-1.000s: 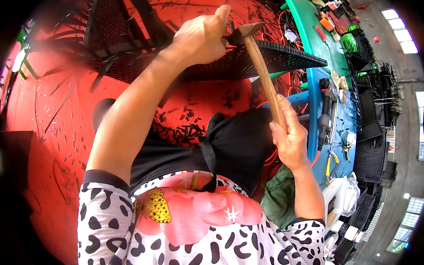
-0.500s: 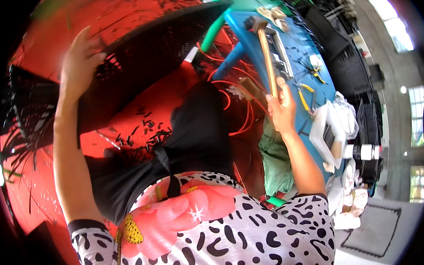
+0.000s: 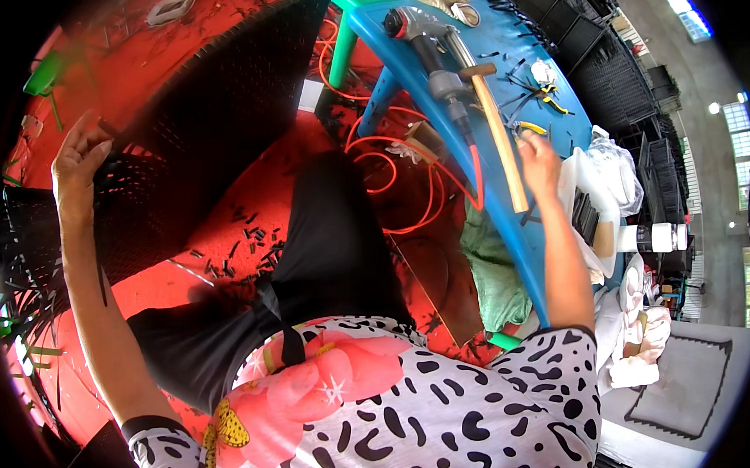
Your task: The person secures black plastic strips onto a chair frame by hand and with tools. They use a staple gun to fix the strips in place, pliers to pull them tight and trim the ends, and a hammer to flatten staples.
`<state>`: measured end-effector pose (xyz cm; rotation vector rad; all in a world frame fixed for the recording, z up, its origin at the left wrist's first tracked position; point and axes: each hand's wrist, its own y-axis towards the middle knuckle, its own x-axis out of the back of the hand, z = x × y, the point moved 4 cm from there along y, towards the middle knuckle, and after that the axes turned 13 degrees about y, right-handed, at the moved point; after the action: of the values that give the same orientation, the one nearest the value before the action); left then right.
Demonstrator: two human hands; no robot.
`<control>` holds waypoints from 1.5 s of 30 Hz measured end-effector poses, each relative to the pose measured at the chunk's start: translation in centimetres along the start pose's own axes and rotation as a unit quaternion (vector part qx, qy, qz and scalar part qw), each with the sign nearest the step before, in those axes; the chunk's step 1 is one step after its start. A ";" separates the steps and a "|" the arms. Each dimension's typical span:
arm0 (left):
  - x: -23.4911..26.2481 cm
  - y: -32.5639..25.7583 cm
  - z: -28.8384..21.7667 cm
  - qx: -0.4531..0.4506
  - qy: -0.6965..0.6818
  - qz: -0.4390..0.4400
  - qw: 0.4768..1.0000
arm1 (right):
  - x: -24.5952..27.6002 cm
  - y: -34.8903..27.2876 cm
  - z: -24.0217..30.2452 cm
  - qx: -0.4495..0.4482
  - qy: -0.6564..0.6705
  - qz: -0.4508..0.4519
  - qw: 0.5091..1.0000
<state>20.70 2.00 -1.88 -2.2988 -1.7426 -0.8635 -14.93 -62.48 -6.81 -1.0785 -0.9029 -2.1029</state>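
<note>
My left hand [image 3: 77, 167] is raised at the far left, its fingers curled at the end of the upper edge of a large black woven panel [image 3: 210, 99]. On the blue table, my right hand [image 3: 541, 164] has its fingers closed at a pair of yellow-handled pliers [image 3: 530, 128], which it partly covers. Just left of that hand lies a wooden-handled hammer [image 3: 498, 137], nothing gripping it. Beside the hammer rests a grey and black air tool [image 3: 436, 64], joined to an orange hose [image 3: 477, 175].
More yellow-handled pliers [image 3: 556, 102] lie farther back on the blue table [image 3: 510, 253]. A white bottle [image 3: 655, 238] and plastic wrapping [image 3: 615, 173] are at the right. Black scraps [image 3: 263, 251] litter the red floor. Green cloth [image 3: 494, 271] hangs by the table's near edge.
My right hand has put the hammer down on the table and moved to the pliers. My left hand has shifted left, its spread fingers now curled. The air tool has come into plain view.
</note>
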 end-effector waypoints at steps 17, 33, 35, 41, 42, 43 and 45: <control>-1.3 -1.6 -2.7 -0.074 -0.076 0.050 0.993 | 1.2 9.1 -1.0 -0.161 0.509 -0.221 0.816; -2.9 -3.7 -5.6 -0.086 0.052 0.044 0.994 | -3.9 -0.4 34.8 0.509 0.246 -0.127 0.815; -2.9 -3.9 -6.3 -0.147 0.096 0.030 0.984 | -6.6 -2.3 40.1 0.569 0.295 -0.105 0.760; -3.6 -4.1 -6.5 -0.122 -0.032 0.044 0.991 | -12.5 -6.6 49.0 0.593 0.358 -0.059 0.719; -3.6 -4.2 -6.3 -0.098 -0.048 0.035 0.993 | -12.9 -7.1 49.3 0.574 0.384 -0.049 0.722; -3.5 -4.1 -6.1 -0.074 -0.024 0.032 0.996 | -13.2 -6.9 49.5 0.565 0.381 -0.025 0.732; -3.6 -4.0 -5.9 -0.045 0.019 0.046 0.998 | -13.3 -6.6 49.3 0.568 0.381 -0.012 0.729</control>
<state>14.25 -2.25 0.21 -2.3806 -1.5993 -0.9811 8.20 -17.30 1.55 0.4255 -1.3818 -1.2744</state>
